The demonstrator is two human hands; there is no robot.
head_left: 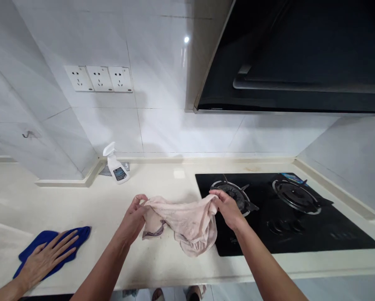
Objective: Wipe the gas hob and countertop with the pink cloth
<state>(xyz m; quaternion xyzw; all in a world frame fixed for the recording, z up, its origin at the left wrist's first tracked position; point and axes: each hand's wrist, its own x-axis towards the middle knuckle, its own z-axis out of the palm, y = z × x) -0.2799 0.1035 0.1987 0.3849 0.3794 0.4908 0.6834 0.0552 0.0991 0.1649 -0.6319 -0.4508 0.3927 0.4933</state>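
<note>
A pale pink cleaning cloth (pixel 190 221) hangs stretched between my two hands over the counter, its lower part bunched and sagging. My left hand (pixel 136 217) pinches its left corner, where a patterned purple edge shows below. At the other end my right hand (pixel 226 205) grips the cloth between thumb and fingers, close to the left burner (pixel 233 194) of the black gas stove (pixel 256 238). Whether the lowest folds touch the counter, I cannot tell.
On the left, another person's hand (pixel 51 253) lies flat on a blue cloth (pixel 80 238) on the cream counter (pixel 112 200). A white spray bottle (pixel 116 165) stands by the wall. The black range hood (pixel 287 58) overhangs the stove; wall sockets (pixel 100 78) are at upper left.
</note>
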